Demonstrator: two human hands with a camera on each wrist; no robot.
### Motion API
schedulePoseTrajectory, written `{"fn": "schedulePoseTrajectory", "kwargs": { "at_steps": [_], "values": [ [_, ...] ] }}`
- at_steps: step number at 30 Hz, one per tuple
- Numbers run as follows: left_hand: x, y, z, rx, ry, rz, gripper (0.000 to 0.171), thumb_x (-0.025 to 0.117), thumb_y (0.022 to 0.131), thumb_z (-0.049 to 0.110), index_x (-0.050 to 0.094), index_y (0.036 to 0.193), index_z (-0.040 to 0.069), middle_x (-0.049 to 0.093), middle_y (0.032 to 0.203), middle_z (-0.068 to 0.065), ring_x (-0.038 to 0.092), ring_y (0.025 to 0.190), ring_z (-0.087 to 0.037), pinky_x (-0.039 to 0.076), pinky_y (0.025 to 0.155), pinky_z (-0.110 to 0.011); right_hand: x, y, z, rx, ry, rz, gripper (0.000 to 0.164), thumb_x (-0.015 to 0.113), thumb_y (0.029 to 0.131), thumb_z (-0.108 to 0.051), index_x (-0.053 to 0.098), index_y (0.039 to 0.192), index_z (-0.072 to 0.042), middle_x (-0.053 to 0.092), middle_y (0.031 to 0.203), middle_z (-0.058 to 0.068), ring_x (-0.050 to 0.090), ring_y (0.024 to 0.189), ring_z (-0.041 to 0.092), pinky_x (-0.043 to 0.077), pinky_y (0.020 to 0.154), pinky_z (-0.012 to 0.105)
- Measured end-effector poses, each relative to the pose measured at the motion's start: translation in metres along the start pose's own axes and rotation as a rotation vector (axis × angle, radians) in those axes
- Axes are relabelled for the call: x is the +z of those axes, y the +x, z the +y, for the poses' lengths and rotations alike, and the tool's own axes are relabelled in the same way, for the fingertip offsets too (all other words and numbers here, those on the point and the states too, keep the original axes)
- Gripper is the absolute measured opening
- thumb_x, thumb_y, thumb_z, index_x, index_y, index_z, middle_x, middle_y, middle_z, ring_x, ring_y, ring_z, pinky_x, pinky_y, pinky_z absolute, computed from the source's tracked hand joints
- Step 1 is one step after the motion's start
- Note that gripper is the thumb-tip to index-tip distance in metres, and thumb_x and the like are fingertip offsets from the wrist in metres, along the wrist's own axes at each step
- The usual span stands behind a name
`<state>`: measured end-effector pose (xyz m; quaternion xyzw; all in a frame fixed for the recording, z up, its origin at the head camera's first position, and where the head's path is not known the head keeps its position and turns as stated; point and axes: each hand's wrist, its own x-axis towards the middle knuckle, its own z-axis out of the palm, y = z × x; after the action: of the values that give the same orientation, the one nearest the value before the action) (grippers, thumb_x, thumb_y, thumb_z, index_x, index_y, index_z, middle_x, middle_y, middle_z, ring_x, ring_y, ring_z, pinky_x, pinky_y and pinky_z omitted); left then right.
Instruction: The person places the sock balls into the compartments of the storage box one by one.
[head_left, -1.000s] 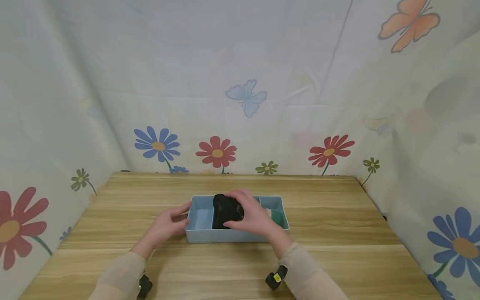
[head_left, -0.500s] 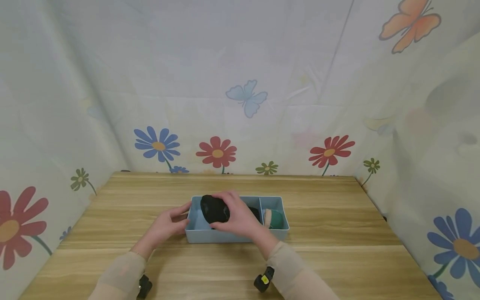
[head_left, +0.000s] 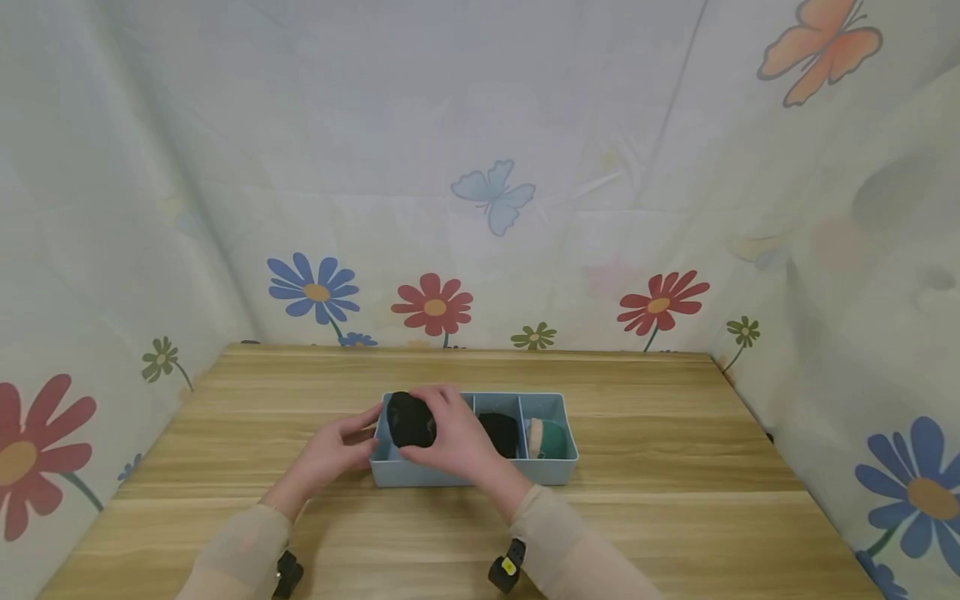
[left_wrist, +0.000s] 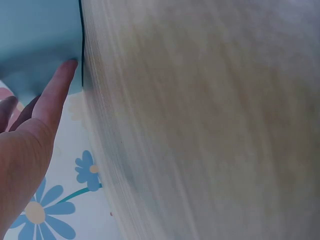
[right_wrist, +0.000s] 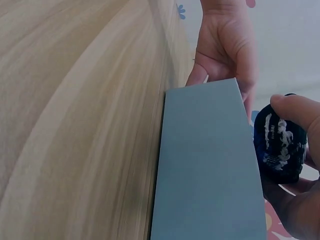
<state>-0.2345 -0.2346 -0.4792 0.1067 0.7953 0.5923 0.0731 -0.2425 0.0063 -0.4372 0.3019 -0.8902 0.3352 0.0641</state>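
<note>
A rolled-up black sock (head_left: 412,420) is pinched between the thumb and fingers of my right hand (head_left: 455,437). It is at the leftmost compartment of the light-blue divided box (head_left: 472,474); whether it touches the bottom is hidden. White marks show on this sock (right_wrist: 280,142) in the right wrist view. My left hand (head_left: 333,447) rests against the box's left end with thumb and fingers extended. In the left wrist view one straight finger (left_wrist: 57,92) touches the blue wall. Another black bundle (head_left: 498,434) and a green one with a cream edge (head_left: 547,439) fill compartments further right.
The box stands on a wood-grain table (head_left: 660,433). Behind and beside the table hangs a pale cloth (head_left: 360,167) printed with flowers and butterflies. Each wrist wears a small black device, such as the right one (head_left: 507,567).
My right hand has carried the black sock leftward, from the box's middle to the leftmost compartment. The other black bundle and the green one have come into view. My left hand stays put.
</note>
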Motion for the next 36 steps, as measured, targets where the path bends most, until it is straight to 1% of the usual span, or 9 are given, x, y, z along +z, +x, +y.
{"fn": "schedulePoseTrajectory", "kwargs": {
  "at_steps": [7,13,19,23,25,28,36],
  "values": [
    [0.000,-0.001,-0.001,0.016,-0.030,-0.011,0.061,0.064,0.093,0.007,0.042,0.149,0.003,0.040,0.150,-0.026,0.052,0.126,-0.041,0.058,0.083,-0.035,0.007,0.002,-0.008,0.004,-0.035,0.024,0.075,0.084,0.078,-0.039,0.049,0.141,-0.016,0.048,0.133,0.006,0.055,0.112,0.020,0.052,0.093,0.032],
    [0.000,0.000,-0.002,0.001,-0.024,-0.010,0.061,0.065,0.093,0.010,0.043,0.149,0.005,0.039,0.151,-0.024,0.051,0.127,-0.042,0.057,0.084,-0.034,0.012,0.004,-0.013,0.026,-0.067,0.044,0.075,0.084,0.078,-0.041,0.050,0.140,-0.016,0.049,0.130,0.005,0.055,0.111,0.020,0.052,0.092,0.033],
    [0.000,0.000,-0.002,0.004,-0.030,-0.009,0.061,0.064,0.092,0.007,0.043,0.149,0.004,0.039,0.151,-0.025,0.051,0.127,-0.041,0.058,0.083,-0.034,0.017,0.006,-0.015,0.063,-0.086,0.053,0.076,0.084,0.077,-0.043,0.050,0.140,-0.016,0.048,0.132,0.006,0.055,0.112,0.022,0.053,0.093,0.034],
    [-0.001,0.001,-0.002,0.007,-0.037,-0.013,0.061,0.063,0.092,0.007,0.042,0.149,0.003,0.038,0.151,-0.026,0.051,0.127,-0.040,0.058,0.083,-0.035,0.018,0.008,-0.015,0.066,-0.090,0.059,0.077,0.084,0.077,-0.042,0.050,0.140,-0.015,0.048,0.131,0.007,0.055,0.112,0.023,0.053,0.093,0.034],
    [-0.001,0.001,-0.002,0.012,-0.024,-0.020,0.061,0.062,0.093,0.007,0.040,0.150,0.002,0.038,0.151,-0.027,0.051,0.127,-0.040,0.058,0.083,-0.035,0.019,0.009,-0.015,0.067,-0.096,0.065,0.077,0.085,0.077,-0.042,0.050,0.140,-0.014,0.048,0.130,0.008,0.055,0.112,0.023,0.053,0.092,0.035],
    [-0.001,0.001,-0.002,0.002,-0.021,-0.009,0.061,0.063,0.092,0.007,0.042,0.149,0.003,0.039,0.151,-0.026,0.052,0.127,-0.040,0.058,0.083,-0.035,0.021,0.010,-0.014,0.082,-0.109,0.065,0.077,0.084,0.077,-0.043,0.050,0.139,-0.015,0.048,0.130,0.008,0.055,0.111,0.023,0.053,0.091,0.035],
    [-0.001,0.000,-0.001,-0.006,-0.027,-0.015,0.061,0.063,0.092,0.006,0.042,0.149,0.004,0.038,0.152,-0.025,0.049,0.128,-0.043,0.058,0.083,-0.035,0.025,0.012,-0.017,0.141,-0.153,0.044,0.077,0.083,0.078,-0.046,0.048,0.141,-0.017,0.046,0.131,0.008,0.053,0.110,0.022,0.055,0.088,0.034]
  ]
}}
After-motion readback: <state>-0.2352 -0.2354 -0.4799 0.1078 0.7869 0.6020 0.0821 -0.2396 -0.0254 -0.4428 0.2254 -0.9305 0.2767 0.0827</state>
